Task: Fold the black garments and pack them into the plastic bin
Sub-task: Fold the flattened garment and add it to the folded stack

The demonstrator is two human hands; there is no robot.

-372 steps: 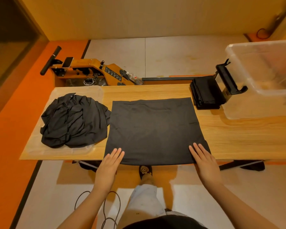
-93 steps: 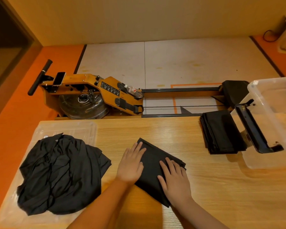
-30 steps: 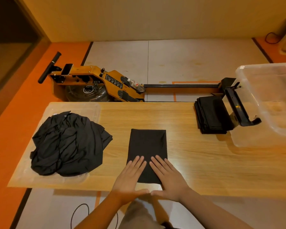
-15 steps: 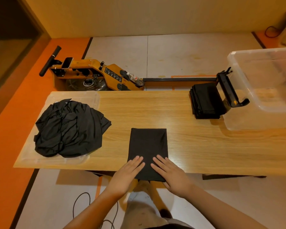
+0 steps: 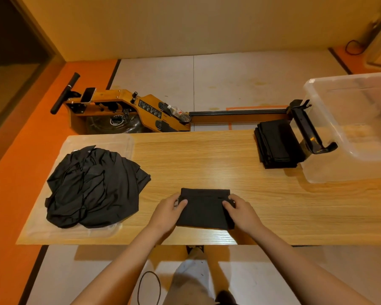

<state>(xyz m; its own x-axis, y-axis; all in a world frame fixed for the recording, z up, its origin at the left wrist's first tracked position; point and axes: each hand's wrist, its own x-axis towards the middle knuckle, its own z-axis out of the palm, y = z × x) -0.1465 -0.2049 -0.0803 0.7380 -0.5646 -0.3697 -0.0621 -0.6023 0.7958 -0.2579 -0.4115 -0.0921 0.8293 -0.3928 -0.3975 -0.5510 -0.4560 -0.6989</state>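
On table [image 5: 207, 159]: folded garment [image 5: 204, 209], compact rectangle, top edge seemingly doubled over.

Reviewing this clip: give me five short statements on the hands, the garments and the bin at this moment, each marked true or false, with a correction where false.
1. Both hands grip the folded garment, left hand and right hand at opposite ends. True.
2. The plastic bin holds folded garments. False: none show inside it.
3. A stack of folded garments lies beside the bin, on the table. True.
4. The unfolded pile sits to the person's right. False: it is at the left.
5. The unfolded pile lies on the floor. False: it lies on the table.
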